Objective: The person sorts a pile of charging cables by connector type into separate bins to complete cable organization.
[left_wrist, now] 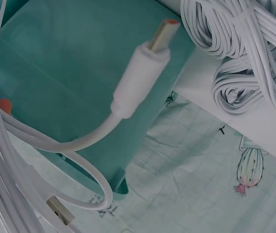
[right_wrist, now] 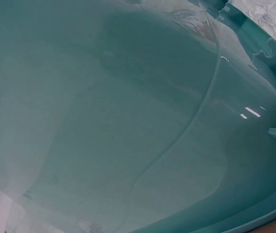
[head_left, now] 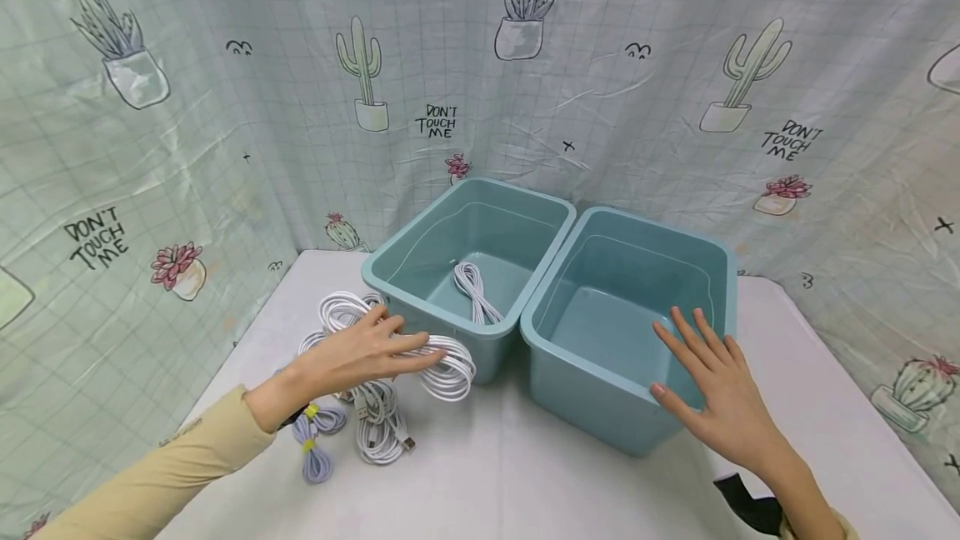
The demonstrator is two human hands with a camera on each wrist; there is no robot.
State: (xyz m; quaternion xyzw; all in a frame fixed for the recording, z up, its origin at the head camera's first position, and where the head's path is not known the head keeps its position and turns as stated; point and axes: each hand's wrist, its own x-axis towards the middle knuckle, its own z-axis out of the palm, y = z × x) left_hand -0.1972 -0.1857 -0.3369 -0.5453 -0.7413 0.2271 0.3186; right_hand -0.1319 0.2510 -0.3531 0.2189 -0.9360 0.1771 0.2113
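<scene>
Gripping a looped white cable bundle (head_left: 448, 365), the left hand (head_left: 360, 354) lifts it; right hand (head_left: 720, 394) rests flat-fingered on the teal bin (head_left: 600, 407).

Left wrist view: left hand (left_wrist: 4, 104) shows only fingertips at left edge; cable coils (left_wrist: 254, 53) cut off upper right. Right wrist view: bin (right_wrist: 128, 121) fills frame, rim cropped, hand unseen.

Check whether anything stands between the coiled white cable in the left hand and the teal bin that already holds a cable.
Nothing visible does. The left hand holds the coiled white cable just outside the front wall of the left bin. Only that wall's rim lies between them; the bin is open-topped, with one cable bundle inside. The right hand is over the empty right bin.
</scene>
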